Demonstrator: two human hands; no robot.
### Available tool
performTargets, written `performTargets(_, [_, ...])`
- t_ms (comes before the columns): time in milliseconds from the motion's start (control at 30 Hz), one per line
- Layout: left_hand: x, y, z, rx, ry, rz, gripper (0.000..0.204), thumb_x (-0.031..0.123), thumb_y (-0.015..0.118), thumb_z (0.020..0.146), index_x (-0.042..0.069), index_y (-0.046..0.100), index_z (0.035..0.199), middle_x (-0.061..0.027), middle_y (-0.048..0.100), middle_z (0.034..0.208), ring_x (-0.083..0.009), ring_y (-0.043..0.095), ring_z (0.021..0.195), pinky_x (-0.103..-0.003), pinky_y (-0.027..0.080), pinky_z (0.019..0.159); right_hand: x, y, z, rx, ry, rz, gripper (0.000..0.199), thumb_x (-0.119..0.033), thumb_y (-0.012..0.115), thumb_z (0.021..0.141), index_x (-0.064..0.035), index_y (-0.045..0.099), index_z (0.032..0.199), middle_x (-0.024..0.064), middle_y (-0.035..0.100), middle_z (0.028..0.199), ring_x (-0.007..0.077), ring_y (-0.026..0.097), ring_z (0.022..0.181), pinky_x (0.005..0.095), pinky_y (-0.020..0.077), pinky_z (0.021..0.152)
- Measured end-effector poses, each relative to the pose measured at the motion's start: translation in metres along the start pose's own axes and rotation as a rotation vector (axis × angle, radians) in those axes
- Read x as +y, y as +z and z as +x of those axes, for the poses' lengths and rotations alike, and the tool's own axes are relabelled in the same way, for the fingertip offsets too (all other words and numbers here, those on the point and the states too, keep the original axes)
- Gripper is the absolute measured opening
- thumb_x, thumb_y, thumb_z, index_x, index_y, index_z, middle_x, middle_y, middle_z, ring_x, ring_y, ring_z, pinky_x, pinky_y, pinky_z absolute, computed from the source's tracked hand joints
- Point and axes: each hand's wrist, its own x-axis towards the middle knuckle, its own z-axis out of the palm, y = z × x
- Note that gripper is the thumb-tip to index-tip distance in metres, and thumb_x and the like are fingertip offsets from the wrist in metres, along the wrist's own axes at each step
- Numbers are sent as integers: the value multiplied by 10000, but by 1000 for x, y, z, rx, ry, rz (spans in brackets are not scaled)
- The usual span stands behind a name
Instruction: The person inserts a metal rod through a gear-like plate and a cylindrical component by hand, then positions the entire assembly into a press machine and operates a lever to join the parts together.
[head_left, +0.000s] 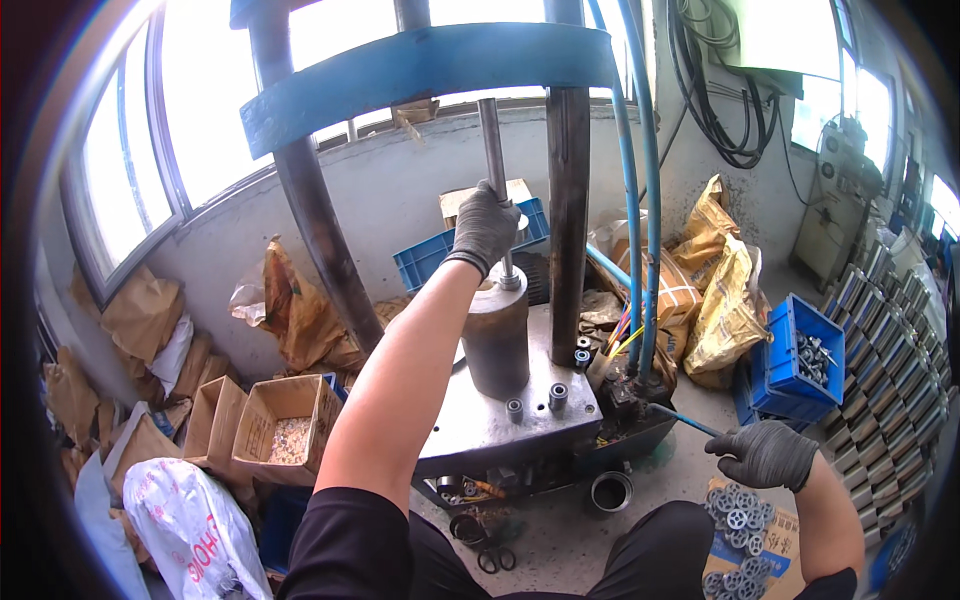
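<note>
In front of me stands a hydraulic press with a blue crossbeam [430,68] and dark steel columns [568,220]. My left hand [485,228], in a dark grey glove, is closed round a metal rod under the press ram [491,140]; its fingertips are partly hidden. Below it, the rod's lower end [509,272] meets a thick steel cylinder [497,340] on the metal press table [470,425]. Small metal bushings [558,396] stand beside the cylinder. My right hand [770,453], also gloved, is closed on the end of a blue lever [685,419] at the press's right.
Grey spoked metal wheels [738,519] lie on cardboard at lower right. Blue crates [805,350] of metal parts and stacked metal pieces [890,370] stand beyond. At left are a cardboard box [285,425] and a white sack [190,530]. Blue hoses [650,200] run down the press.
</note>
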Motion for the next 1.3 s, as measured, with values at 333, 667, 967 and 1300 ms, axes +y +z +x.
performTargets(333, [-12,3,2,-2,-10,-185,220,53,717,942,-4,578,1104,-108,672,893,-188,735,752,-336,678,635,-9,27,-10,205,-15,16,330,-268,668,902,-116,763,1179,171,766,952,389,744,859,506,596,767])
performTargets(667, [-6,4,4,13,24,-37,216,79,704,954,-15,592,1113,-130,710,885,-214,770,770,-348,678,636,-16,83,-46,38,72,31,219,-256,657,888,-107,799,962,148,767,906,369,741,897,480,595,799])
performTargets(967, [-18,12,12,-5,3,-128,172,25,690,966,-11,581,1094,-100,677,886,-185,752,764,-337,695,631,-16,60,-36,141,90,116,277,-273,671,887,-82,792,1048,181,760,896,389,741,867,492,593,770])
performTargets(1300, [-5,9,5,2,5,-92,211,30,729,939,-16,578,1079,-108,677,875,-187,752,776,-340,690,620,-9,72,-41,50,69,46,319,-260,664,906,-70,784,1133,202,762,931,391,744,917,492,594,824])
